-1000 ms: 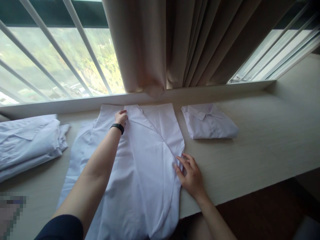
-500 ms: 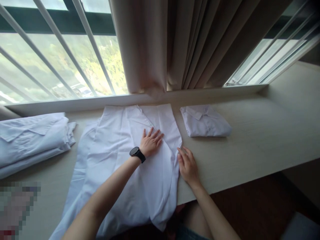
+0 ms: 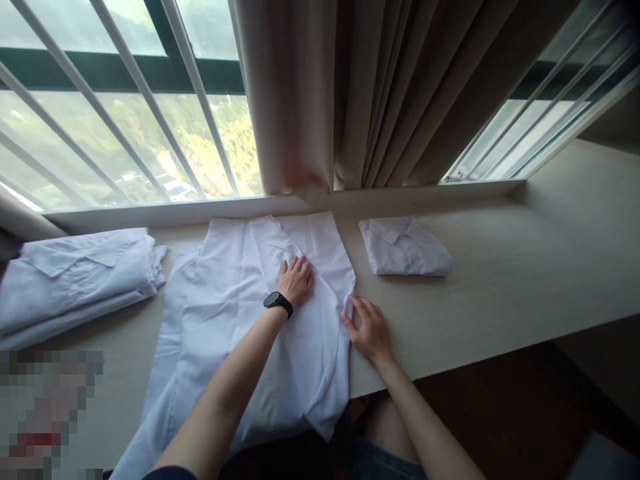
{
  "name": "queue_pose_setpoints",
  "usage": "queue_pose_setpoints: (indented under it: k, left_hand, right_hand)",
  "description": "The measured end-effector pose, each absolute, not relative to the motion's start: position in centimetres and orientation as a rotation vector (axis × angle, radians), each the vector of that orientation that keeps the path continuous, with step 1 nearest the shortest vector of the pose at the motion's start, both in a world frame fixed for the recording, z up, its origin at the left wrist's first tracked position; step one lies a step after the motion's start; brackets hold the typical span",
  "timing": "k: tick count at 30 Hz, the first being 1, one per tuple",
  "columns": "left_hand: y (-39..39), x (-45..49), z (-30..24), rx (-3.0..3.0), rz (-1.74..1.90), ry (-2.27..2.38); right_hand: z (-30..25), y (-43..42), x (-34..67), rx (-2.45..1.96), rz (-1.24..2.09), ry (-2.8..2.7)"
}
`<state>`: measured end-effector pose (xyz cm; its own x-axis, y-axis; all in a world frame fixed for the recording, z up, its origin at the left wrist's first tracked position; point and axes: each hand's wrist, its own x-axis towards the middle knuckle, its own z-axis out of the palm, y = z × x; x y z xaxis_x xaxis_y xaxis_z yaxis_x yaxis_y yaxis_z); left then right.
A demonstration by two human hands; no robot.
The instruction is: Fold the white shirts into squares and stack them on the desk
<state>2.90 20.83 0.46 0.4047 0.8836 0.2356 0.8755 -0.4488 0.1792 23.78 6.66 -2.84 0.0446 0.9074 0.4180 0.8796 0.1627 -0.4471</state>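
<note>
A white shirt [image 3: 235, 320] lies spread face down on the pale wooden counter [image 3: 500, 287], its lower part hanging over the front edge. My left hand [image 3: 296, 280], with a black watch on the wrist, rests flat on the cloth near the shirt's upper middle, fingers together and stretched out. My right hand [image 3: 367, 327] lies open at the shirt's right edge, fingertips touching the folded-in side.
A folded white shirt [image 3: 405, 248] sits to the right near the window sill. A pile of white shirts [image 3: 75, 280] lies at the left. Beige curtains [image 3: 375, 93] hang behind, with barred windows on both sides. Dark floor lies below the counter's front edge.
My left hand came back from the collar area to the shirt's middle and flattened. My right hand slid up along the right edge. The camera tilted upward.
</note>
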Motion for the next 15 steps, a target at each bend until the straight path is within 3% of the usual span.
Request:
queue_pose_setpoints:
  k: [8,15]
  left_hand:
    - [12.9,3.7,0.6,2.708,0.456,1.319]
    - [11.4,3.7,0.3,2.628,0.351,1.403]
  right_hand:
    - [-2.8,6.5,23.6,-1.696,0.065,-1.85]
    - [-3.6,6.5,23.9,-1.741,0.107,-1.757]
